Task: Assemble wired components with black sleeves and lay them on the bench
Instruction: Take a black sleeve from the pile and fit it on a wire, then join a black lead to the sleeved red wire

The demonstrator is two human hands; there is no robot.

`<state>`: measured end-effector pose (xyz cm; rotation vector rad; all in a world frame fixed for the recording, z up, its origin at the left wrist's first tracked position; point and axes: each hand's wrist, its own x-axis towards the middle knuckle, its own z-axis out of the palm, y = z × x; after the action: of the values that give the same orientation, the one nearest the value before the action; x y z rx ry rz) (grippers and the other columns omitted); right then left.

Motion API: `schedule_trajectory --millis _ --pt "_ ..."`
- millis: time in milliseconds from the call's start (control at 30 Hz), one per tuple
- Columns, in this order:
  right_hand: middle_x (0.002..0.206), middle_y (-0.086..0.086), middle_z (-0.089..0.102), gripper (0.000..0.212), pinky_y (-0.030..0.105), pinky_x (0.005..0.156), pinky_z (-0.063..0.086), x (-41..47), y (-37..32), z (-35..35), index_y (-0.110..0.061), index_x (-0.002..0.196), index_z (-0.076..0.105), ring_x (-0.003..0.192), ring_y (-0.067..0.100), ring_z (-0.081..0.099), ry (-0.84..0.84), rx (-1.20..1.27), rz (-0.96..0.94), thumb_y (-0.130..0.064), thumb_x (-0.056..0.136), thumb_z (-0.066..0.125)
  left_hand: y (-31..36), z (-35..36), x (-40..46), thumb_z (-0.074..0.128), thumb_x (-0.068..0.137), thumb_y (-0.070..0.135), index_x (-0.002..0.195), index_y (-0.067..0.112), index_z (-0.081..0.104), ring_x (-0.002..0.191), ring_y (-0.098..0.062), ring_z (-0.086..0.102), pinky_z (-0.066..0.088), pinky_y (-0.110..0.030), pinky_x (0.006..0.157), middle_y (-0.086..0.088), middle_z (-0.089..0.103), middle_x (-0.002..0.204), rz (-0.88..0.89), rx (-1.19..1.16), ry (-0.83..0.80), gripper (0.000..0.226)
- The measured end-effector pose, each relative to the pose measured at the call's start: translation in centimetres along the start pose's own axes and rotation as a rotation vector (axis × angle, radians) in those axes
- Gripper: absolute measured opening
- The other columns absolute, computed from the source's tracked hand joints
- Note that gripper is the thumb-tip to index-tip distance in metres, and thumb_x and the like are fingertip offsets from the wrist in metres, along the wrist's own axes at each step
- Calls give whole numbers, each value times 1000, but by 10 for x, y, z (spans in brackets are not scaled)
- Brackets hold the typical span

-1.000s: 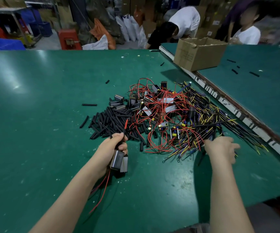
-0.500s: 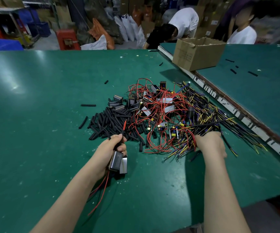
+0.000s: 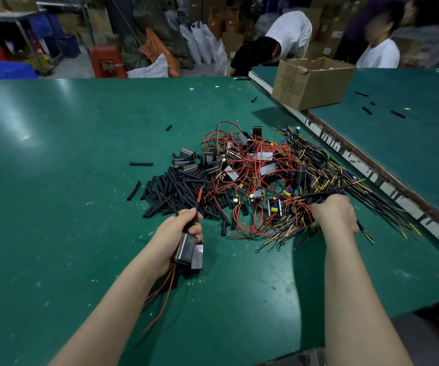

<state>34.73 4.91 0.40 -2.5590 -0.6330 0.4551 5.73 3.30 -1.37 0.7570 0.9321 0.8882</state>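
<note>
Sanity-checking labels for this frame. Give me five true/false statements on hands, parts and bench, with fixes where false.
1. The left hand grips a black boxed component with red wires trailing below it. True.
2. The right hand rests flat on bare bench, away from the wires. False: it reaches into the yellow and purple wire pile.
3. The black sleeves lie in a heap left of the red wire tangle. True.
4. The cardboard box stands amid the sleeves. False: it stands at the far right, where two benches meet.
5. The bench top is red. False: it is green.
</note>
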Motion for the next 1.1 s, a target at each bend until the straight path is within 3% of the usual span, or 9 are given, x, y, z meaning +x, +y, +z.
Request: schedule_trajectory --millis 167,267,400,533,600,667,733,867,1100 --pt "120 24 57 61 44 72 40 -1 9 -3 5 132 26 105 40 56 12 166 -26 -24 91 62 -1 -3 1 41 100 22 82 8 49 49 -13 39 43 -21 50 3 37 52 -2 4 0 24" --pt "118 25 57 55 42 72 38 -8 13 -12 2 128 30 105 41 55 131 329 -36 -22 91 62 -1 -4 2 41 100 22 82 8 49 47 -13 40 44 -21 50 3 37 52 -8 1 -2 24" --pt "108 10 64 39 30 75 34 -19 10 -28 -9 126 46 98 29 55 292 518 -313 -20 90 54 0 -1 1 40 101 25 86 8 51 48 -13 39 40 -23 54 3 36 53 10 34 -5 25" --pt "96 -4 62 26 28 74 40 -35 -6 -37 -21 111 65 87 12 54 71 352 -749 -22 87 56 5 9 -3 38 102 25 93 7 54 52 -14 35 35 -23 55 3 34 54 39 62 -2 26" --pt "86 -11 58 18 19 61 37 -47 -15 -37 -30 103 65 70 -2 52 -121 233 -907 -23 88 59 10 14 -6 39 102 24 91 7 54 54 -14 33 33 -22 54 3 33 54 46 24 -6 24" --pt "85 -13 57 15 12 55 32 -60 -22 -32 -38 96 60 65 -6 50 -268 168 -997 -25 89 60 15 19 -10 40 101 23 92 7 53 54 -14 30 33 -21 52 3 31 53 70 -7 -11 23" --pt "85 -17 59 15 15 63 36 -72 -25 -24 -38 94 60 70 -3 51 -365 179 -1033 -25 89 62 19 22 -12 40 101 25 97 7 54 54 -13 28 31 -21 51 3 29 53 117 17 10 23" --pt "65 -19 55 25 7 52 35 -92 -26 -4 -44 84 59 50 -3 45 -546 281 -1045 -21 87 65 26 25 -12 42 101 26 107 8 57 54 -13 26 29 -20 50 6 27 51 207 103 71 24" --pt "74 -16 54 26 12 49 34 -111 -27 18 -45 87 59 49 2 37 -667 300 -1076 -20 89 65 30 18 -10 41 101 21 105 9 56 51 -11 24 23 -24 55 8 26 49 247 127 100 19"
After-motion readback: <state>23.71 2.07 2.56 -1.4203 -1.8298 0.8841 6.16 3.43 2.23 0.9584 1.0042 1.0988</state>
